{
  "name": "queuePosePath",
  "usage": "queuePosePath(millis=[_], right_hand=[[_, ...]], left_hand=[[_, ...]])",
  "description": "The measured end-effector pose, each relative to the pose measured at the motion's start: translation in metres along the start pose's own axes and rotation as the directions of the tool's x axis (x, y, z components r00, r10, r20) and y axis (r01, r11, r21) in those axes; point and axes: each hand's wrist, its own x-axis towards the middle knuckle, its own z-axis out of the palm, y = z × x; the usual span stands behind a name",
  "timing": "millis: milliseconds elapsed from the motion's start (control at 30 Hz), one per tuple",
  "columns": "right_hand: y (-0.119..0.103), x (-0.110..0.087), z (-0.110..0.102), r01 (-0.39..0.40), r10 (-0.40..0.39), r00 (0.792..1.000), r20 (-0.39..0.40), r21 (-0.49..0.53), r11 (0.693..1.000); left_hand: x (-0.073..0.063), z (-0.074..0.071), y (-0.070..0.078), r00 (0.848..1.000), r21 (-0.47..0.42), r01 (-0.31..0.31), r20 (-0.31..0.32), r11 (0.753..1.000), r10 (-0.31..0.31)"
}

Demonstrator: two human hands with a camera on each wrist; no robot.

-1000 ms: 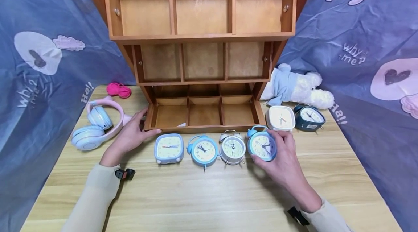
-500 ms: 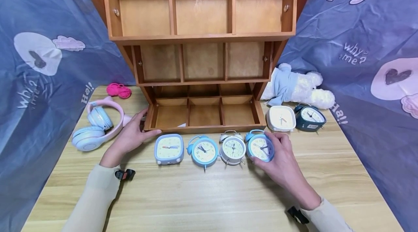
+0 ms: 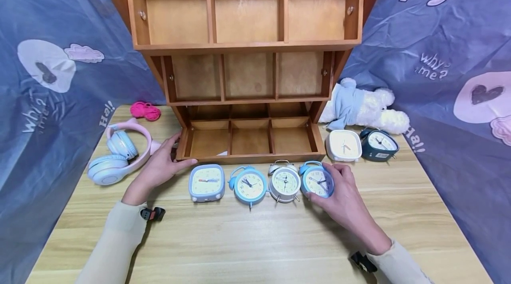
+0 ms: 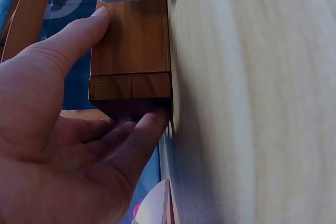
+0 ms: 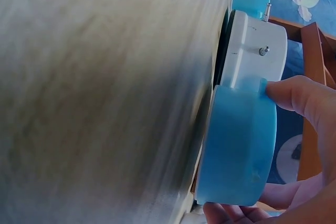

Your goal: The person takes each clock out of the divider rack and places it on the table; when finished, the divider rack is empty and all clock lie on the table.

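Note:
My right hand [image 3: 344, 197] holds a round light-blue alarm clock [image 3: 317, 182] between thumb and fingers, at the right end of a row. In the right wrist view, that clock's blue side [image 5: 239, 145] sits right up against the white twin-bell clock [image 3: 284, 183]. Farther left come another blue alarm clock [image 3: 249, 184] and a squarish lavender-blue clock [image 3: 206, 182]. My left hand [image 3: 159, 166] grips the front left corner of a wooden tiered organizer [image 3: 255, 158], thumb along the front and fingers on the side [image 4: 131, 85].
Behind the clocks rise the organizer's divided trays [image 3: 247, 46]. Right of it lie a white square clock [image 3: 343, 145], a dark green clock [image 3: 378, 144] and a white plush toy [image 3: 359, 106]. Headphones [image 3: 115, 159] and a pink yarn bundle [image 3: 145, 110] are at left.
The light-blue clock in my right hand has moved slightly left, closer to the white twin-bell clock, and turned more upright. My left hand stays at the organizer's corner.

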Motion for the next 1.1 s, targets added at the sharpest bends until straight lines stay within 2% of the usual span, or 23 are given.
queuePosePath(millis=[1100], right_hand=[[0.0043, 0.0002, -0.0022, -0.046, 0.047, 0.997, 0.059, -0.014, 0.999]], left_hand=[[-0.0002, 0.0005, 0.0009, 1.000, 0.017, 0.009, -0.001, 1.000, -0.009]])
